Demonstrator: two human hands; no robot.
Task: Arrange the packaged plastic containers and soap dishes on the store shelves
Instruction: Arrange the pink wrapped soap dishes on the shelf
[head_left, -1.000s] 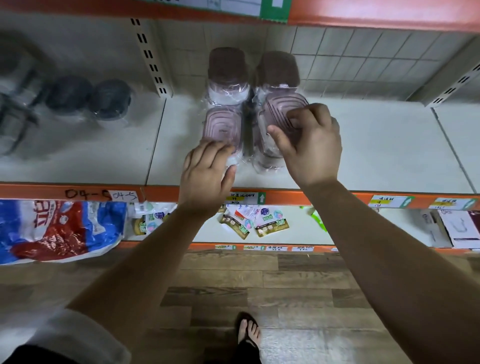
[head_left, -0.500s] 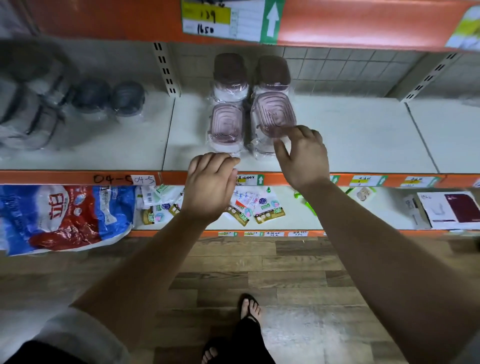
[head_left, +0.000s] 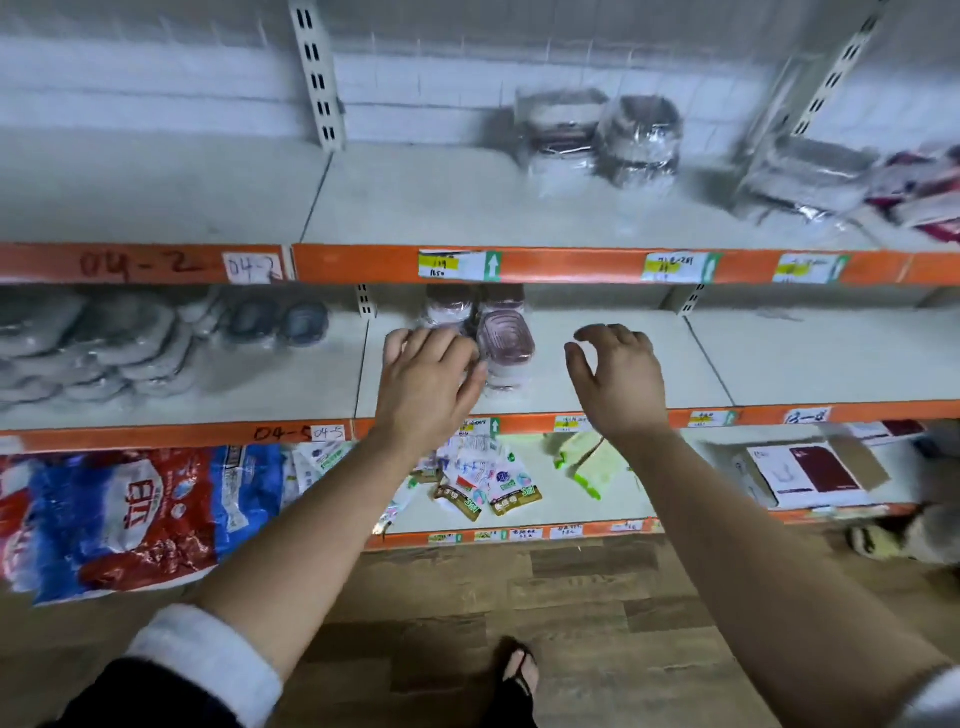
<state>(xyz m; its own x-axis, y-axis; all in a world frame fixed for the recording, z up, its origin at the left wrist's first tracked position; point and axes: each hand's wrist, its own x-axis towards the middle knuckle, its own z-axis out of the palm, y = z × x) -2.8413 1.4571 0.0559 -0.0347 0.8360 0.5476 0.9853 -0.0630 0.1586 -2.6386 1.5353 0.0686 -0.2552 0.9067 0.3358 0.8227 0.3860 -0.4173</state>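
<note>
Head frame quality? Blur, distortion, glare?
Head view: motion blur smears the wrapped containers on the top shelf and the grey stacks at left; the left hand, right hand and pink soap dish are sharper; the wide-angle lens fans the shelf uprights outward toward the top; light is dim and flat, only small glints on the wrap.

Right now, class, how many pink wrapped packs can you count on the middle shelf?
3. Front pack just right of the left hand; back-left pack and back-right pack behind it, under the upper shelf edge. The left hand may hide another.
</note>
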